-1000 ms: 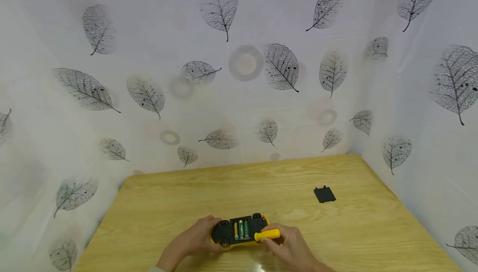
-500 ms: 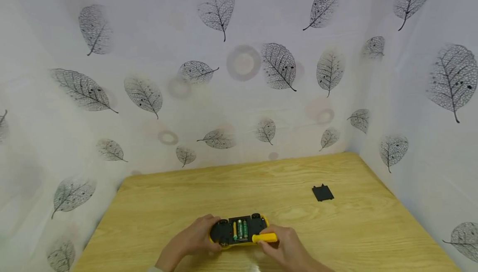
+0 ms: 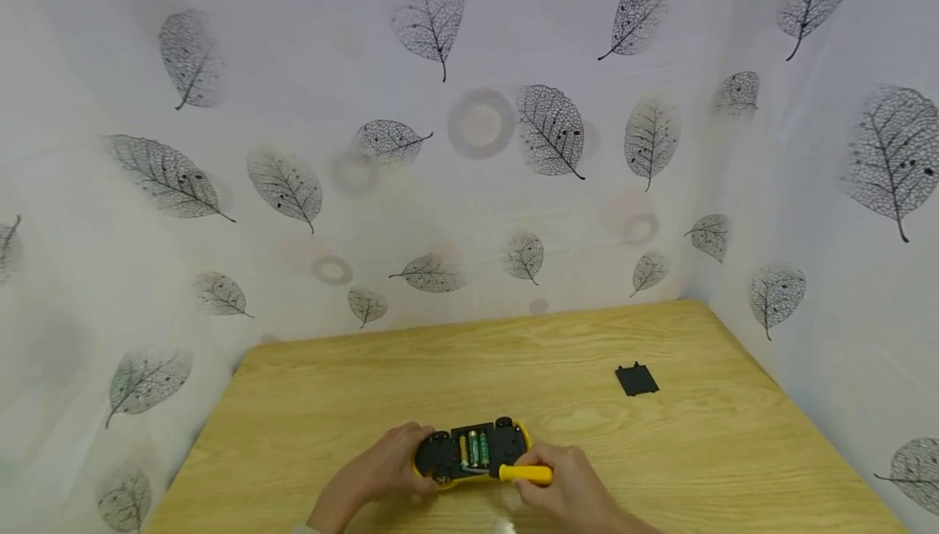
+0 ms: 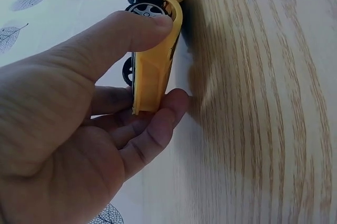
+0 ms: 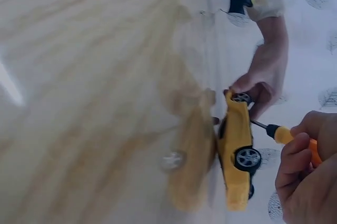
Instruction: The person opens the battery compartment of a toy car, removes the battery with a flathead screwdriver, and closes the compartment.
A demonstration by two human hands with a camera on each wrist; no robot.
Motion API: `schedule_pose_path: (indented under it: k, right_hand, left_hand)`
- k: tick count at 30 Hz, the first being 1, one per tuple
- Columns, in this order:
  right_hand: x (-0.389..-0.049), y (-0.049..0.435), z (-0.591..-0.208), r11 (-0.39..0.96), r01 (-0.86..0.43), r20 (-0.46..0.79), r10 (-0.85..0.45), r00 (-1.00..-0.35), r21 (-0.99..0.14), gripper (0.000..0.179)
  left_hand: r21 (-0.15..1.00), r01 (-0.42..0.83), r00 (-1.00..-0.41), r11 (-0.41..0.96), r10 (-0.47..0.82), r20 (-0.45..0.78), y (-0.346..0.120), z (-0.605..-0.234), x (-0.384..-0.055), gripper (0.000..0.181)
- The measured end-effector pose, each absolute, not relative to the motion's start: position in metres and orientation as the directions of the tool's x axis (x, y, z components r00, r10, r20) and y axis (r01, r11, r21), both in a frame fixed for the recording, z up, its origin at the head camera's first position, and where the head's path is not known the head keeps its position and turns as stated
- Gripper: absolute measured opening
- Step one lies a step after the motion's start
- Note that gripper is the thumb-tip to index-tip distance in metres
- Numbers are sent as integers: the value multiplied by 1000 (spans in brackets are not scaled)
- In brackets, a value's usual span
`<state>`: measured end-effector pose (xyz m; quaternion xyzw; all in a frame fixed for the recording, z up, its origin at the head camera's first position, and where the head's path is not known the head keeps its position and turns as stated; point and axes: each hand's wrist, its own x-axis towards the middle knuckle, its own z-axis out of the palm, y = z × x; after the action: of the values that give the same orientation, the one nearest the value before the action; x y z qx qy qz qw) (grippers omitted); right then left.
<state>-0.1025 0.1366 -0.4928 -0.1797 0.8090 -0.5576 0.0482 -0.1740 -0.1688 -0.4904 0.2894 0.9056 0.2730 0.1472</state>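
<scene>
A yellow toy car (image 3: 438, 459) lies wheels up on the table, its black underside facing me. Three green-and-gold batteries (image 3: 473, 449) sit in its uncovered compartment. My left hand (image 3: 385, 466) grips one end of the car; in the left wrist view the thumb (image 4: 152, 29) lies by a wheel and the fingers curl under the end. With my right hand (image 3: 572, 485) I hold a screwdriver (image 3: 526, 474) by its yellow handle. Its thin shaft reaches left to the near edge of the battery compartment. From the right wrist, the screwdriver (image 5: 283, 134) meets the car's underside; the exact tip is hidden.
A square black battery cover (image 3: 637, 380) with small tabs lies on the wooden table (image 3: 352, 379), back and right of the car. Leaf-patterned cloth (image 3: 469, 191) hangs along the table's back and sides.
The screwdriver handle has dipped slightly toward me and lies more level. Its shaft now shows across the near end of the batteries. The left hand keeps its grip on the car.
</scene>
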Motion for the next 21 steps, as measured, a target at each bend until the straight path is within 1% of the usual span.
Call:
schedule_pose_path:
  k: [2,7,16,21]
  right_hand:
    - [-104,137,-487,324,-220,102,-344,-933,-920,10]
    - [-112,135,-476,345,-235,97,-373,-923,-909,8]
    - [-120,126,-461,381,-311,117,-454,-883,-871,8]
    - [-118,126,-456,363,-309,118,-463,-878,-879,9]
  left_hand:
    - [577,441,-792,688,601,-111,-168,-490,-174,71]
    - [567,439,-795,697,595,-116,-168,-489,-174,71]
    - [556,434,-800,709,587,-124,-167,-488,-173,71]
    - [562,438,-801,702,588,-110,-166,-490,-172,70]
